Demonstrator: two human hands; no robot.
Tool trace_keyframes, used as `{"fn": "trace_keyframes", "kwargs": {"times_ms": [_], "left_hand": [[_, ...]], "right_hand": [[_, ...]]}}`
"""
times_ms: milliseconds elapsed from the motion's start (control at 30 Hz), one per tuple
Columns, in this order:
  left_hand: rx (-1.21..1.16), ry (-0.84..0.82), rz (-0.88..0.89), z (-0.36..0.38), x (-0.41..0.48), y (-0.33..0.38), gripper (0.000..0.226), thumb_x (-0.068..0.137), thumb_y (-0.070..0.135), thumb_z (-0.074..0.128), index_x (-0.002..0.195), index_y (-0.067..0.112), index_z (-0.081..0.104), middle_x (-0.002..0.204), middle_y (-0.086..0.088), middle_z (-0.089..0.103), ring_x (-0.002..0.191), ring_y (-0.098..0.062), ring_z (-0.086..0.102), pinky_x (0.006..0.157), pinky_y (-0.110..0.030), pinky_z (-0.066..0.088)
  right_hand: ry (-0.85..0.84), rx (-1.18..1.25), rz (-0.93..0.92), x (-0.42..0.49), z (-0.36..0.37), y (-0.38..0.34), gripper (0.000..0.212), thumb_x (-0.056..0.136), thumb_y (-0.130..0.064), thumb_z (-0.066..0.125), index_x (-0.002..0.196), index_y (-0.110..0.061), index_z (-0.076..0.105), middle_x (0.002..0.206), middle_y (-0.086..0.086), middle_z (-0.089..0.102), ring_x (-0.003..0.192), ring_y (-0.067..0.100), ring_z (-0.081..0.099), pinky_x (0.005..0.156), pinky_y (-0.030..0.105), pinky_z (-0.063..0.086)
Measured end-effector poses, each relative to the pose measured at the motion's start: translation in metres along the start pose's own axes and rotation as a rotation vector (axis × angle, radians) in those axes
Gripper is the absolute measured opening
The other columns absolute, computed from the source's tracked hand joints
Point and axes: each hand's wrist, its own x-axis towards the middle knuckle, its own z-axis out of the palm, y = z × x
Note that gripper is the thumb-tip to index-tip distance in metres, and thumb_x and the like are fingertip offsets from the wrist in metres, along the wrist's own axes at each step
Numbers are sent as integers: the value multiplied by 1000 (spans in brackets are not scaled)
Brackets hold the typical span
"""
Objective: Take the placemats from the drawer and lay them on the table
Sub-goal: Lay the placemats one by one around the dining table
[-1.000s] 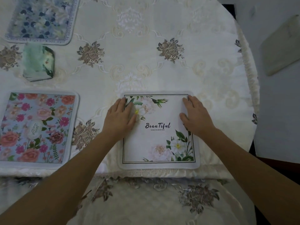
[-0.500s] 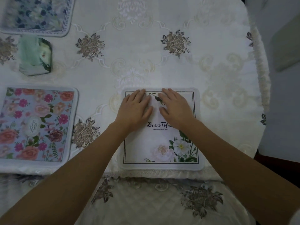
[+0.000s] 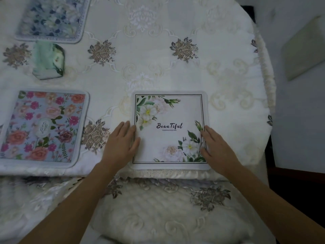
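The white placemat printed "Beautiful" lies flat at the near edge of the table. The left hand rests flat on its left edge, fingers straight. The right hand rests flat on its right edge, fingers straight. A pink floral placemat lies to the left; a blue floral placemat lies farther back.

Round bench, cream embroidered cloth; white flower mat at near edge, pink flower mat near-left, blue mat far-left, green pack between those two.
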Motion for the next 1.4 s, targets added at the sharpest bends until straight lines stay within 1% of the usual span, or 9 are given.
{"fn": "trace_keyframes", "kwargs": {"times_ms": [133,300,467,600,667,800,1000,1133,1400], "left_hand": [[-25,-65,-22,8,-40,7,80,93,62,15,152,12,37,162,-12,28,149,-28,24,121,-40,19],[10,-122,-44,6,-63,17,89,85,66,9,148,12,42,161,-13,30,148,-29,26,116,-44,26],[20,-104,84,7,-70,38,68,92,61,19,125,20,62,155,-13,40,141,-32,39,111,-46,33],[26,-110,235,12,-79,71,63,94,58,21,129,24,61,151,-7,47,135,-26,45,111,-42,33],[35,-135,247,18,-82,78,62,95,58,20,134,26,56,151,-3,45,136,-23,43,111,-42,33],[47,-149,194,23,-88,73,67,93,60,14,136,27,54,154,-2,40,139,-22,38,110,-43,33],[65,-103,141,18,-96,42,67,92,59,15,124,25,63,148,-2,48,132,-22,48,106,-41,38],[56,-109,98,14,-99,31,71,89,61,12,125,27,63,151,-1,45,135,-21,46,107,-41,36],[50,-78,90,15,-99,31,64,91,60,18,115,26,66,138,1,53,125,-23,53,97,-43,42]], "right_hand": [[-40,23,20,-49,23,-3,62,99,-37,45,154,-16,24,163,-1,11,149,18,11,120,41,22],[-14,-12,19,-68,32,-8,59,98,-38,44,150,-11,34,160,7,24,146,25,24,119,41,25],[11,-87,-71,-61,26,-38,57,94,-40,38,144,-13,43,152,6,40,141,27,33,117,39,25],[-62,-113,-198,-60,37,-74,56,97,-41,40,148,-18,37,155,2,36,143,23,29,116,43,28],[-96,-132,-220,-59,46,-82,56,96,-42,38,148,-20,36,156,1,34,144,23,27,116,44,29],[-107,-147,-179,-66,50,-78,67,88,-50,22,146,-21,40,157,1,32,144,23,28,115,44,31],[-65,-145,-46,-81,38,-39,57,96,-40,42,149,-21,34,160,1,24,146,21,24,116,41,29],[-79,-132,21,-85,35,-24,59,98,-41,42,152,-20,29,162,0,20,147,20,22,118,41,26],[-51,-84,39,-86,32,-29,59,98,-41,43,151,-19,31,160,1,24,145,20,25,116,40,30]]}}
